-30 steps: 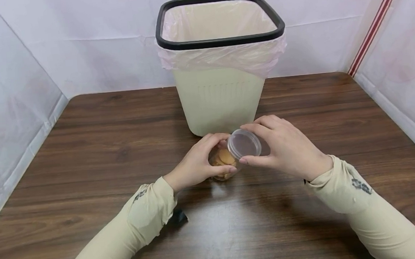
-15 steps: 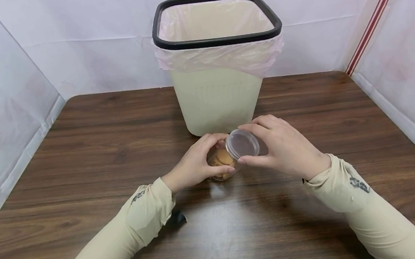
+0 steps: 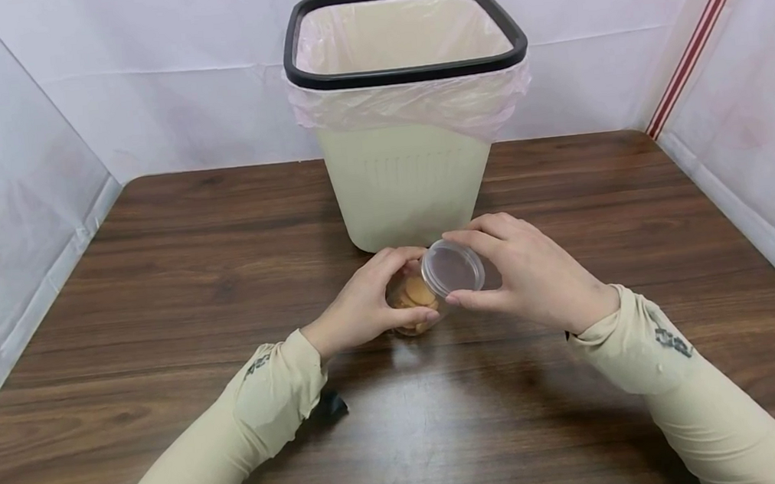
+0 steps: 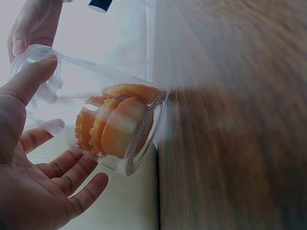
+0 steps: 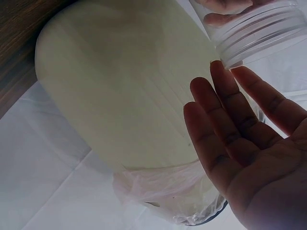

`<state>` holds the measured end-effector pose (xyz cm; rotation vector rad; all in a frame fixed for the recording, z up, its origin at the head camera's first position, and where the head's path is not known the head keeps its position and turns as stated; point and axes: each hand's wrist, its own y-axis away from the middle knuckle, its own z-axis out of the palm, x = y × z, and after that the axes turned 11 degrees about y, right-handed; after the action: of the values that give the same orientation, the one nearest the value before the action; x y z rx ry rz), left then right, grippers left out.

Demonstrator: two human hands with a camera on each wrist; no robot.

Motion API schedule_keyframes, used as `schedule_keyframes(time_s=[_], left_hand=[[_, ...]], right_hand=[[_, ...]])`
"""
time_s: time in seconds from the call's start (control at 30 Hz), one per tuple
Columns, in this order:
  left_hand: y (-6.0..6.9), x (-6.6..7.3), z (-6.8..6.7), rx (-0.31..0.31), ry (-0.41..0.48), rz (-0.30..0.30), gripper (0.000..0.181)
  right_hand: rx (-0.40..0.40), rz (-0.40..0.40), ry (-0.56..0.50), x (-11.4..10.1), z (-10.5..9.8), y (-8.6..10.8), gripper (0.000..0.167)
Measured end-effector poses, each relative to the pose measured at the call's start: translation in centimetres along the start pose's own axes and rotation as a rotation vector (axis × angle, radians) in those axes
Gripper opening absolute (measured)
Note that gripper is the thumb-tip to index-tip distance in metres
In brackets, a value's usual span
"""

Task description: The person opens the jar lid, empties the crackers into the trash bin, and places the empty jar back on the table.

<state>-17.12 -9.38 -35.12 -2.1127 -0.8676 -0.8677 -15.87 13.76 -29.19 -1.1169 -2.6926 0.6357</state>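
One left hand [image 3: 365, 303]: curls round a clear jar [image 4: 82, 96], which tilts in front of the bin [image 3: 410, 186]; a firm but light hold should stop it twisting.
Orange-brown slices [image 4: 122, 124]: bunched toward the jar's base (smooth handling should keep them there).
Clear round top [image 3: 453, 267]: angled rightward; I cannot tell whether it is a loose lid.
Right hand [image 3: 532, 279]: pinches the top's edge between thumb and finger; even pressure seems wiser than a jerk.
Counter [image 3: 124, 311]: dark grained wood, shiny toward the front.
White sheeting [image 3: 176, 118]: behind and at both sides; a red stripe [image 3: 702, 38] climbs at right.
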Motion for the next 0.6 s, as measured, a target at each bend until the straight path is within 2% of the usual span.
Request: schedule_keyframes(time_s=[0.6], left_hand=[[0.06,0.11,0.07,0.004,0.012,-0.007,0.062]], right_hand=[[-0.030,-0.025,-0.017,0.11,-0.06,-0.08,0.059]])
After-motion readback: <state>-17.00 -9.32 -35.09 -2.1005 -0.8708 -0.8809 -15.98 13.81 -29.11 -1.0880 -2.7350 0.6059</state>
